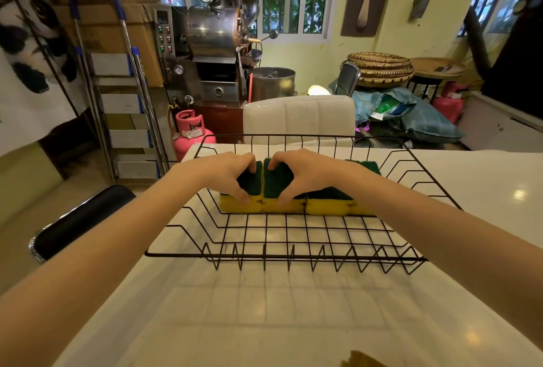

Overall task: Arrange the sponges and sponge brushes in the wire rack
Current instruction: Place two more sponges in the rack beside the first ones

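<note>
A black wire rack [282, 255] stands on the white table. Inside it, across the middle, lies a row of yellow sponges with dark green scouring tops. My left hand [226, 172] grips the leftmost sponge [249, 187] from above, thumb on its front yellow edge. My right hand [296, 172] grips the sponge beside it [276, 181] the same way. The two held sponges touch side by side. A third sponge [329, 202] lies to the right, with another partly hidden behind my right forearm. No sponge brush is clearly visible.
The white table [264, 322] stretches toward me, with a yellowish object [361, 360] at its bottom edge. A white chair back [299, 117] stands beyond the rack. A black stool [82, 219] is at left, and a pink gas cylinder [191, 134] and a stepladder [123, 96] stand further back.
</note>
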`<state>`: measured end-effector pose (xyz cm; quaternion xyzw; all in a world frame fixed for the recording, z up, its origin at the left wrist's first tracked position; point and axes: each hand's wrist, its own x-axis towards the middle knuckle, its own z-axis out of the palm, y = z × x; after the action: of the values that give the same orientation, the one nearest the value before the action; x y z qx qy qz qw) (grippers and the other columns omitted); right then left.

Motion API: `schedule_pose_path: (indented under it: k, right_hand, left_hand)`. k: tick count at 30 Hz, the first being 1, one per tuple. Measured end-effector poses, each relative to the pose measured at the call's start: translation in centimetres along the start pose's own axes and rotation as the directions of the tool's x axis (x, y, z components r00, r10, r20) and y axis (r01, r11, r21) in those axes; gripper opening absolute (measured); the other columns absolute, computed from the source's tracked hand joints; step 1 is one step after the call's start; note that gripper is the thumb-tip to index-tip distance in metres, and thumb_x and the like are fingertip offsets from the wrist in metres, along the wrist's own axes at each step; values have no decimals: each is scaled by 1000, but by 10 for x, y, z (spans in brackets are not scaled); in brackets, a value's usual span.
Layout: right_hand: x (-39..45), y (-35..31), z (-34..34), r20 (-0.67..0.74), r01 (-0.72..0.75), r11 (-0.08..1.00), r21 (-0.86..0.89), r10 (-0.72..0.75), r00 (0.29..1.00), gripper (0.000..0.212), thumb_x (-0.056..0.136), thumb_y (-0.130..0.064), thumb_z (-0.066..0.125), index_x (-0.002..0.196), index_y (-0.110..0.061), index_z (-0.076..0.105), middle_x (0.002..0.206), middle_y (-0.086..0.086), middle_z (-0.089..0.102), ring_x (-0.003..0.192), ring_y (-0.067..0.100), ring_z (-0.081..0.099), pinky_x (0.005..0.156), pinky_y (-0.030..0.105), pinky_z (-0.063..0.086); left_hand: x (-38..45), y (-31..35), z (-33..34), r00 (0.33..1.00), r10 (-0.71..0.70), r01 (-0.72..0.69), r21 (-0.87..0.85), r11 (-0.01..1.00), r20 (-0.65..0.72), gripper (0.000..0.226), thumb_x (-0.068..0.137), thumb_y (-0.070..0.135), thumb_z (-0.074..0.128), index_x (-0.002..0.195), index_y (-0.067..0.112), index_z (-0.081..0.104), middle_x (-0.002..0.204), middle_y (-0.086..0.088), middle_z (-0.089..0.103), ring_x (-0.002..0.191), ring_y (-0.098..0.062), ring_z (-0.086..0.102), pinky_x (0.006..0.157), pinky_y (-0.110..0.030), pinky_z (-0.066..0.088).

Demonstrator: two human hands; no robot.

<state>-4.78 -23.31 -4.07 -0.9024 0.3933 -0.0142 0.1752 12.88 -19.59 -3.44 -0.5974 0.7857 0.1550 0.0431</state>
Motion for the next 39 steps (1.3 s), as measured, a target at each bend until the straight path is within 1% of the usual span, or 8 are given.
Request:
schedule_pose_path:
  k: [10,15,18,23,28,30,35,39]
  right_hand:
    - [-4,-2,1,60,-10,1000,-22,11,998,71,72,-35,72,131,-16,38,128,8,48,102,16,43,86,29,42]
    - [-27,-11,-7,-8,-11,999,44,11,1000,76,73,-31,71,136,-17,32,137,9,46,121,26,46,94,33,42]
    - [-52,-20,-12,-64,-4,997,78,9,998,77,79,-30,67,141,-21,23,146,7,38,127,25,42,99,35,38]
    - [-111,-33,-13,-216,61,972,225,-11,976,70,81,-28,64,139,-25,25,137,4,50,125,16,45,106,37,38]
    - [-176,-39,8,-469,149,935,323,21,883,65,83,-22,62,138,-27,28,131,-3,51,118,4,44,97,18,36]
    - [-197,-40,20,-520,158,939,307,26,854,67,82,-25,63,138,-30,27,129,-9,49,119,3,42,99,22,35]
    - [-243,-36,44,-477,110,947,301,50,878,80,74,-46,63,140,-37,19,145,-12,36,130,2,34,103,25,29]
    - [-279,-29,58,-359,13,947,321,109,927,85,70,-54,64,139,-43,16,148,-17,28,131,-2,29,104,22,27]
  left_hand:
    - [-10,9,6,999,-24,24,12,1000,-26,55,78,29,65,124,15,39,120,-9,51,97,-18,45,82,-28,40]
    - [-33,19,-1,999,6,-4,-40,999,36,63,80,32,62,133,22,30,131,-8,48,111,-21,46,92,-32,40]
    - [-49,34,-3,999,23,-21,-45,999,48,72,80,38,60,138,26,19,143,-6,37,125,-24,39,103,-37,34]
    - [-88,69,-2,994,113,-112,-97,989,10,73,82,41,56,140,28,14,150,1,27,133,-18,30,103,-28,26]
    - [-132,102,16,956,245,-265,-118,957,-159,73,81,46,54,139,36,11,150,12,23,132,-5,25,101,-19,20]
    - [-145,117,28,931,307,-332,-105,937,-198,76,79,49,53,139,39,7,153,15,13,136,-2,18,105,-20,18]
    - [-165,150,56,907,397,-413,-110,904,-140,85,74,53,56,136,48,-3,152,22,-12,137,0,4,109,-25,18]
    - [-164,165,77,898,438,-439,-89,894,-26,90,73,54,58,135,49,-7,151,21,-17,139,-3,0,112,-31,16]
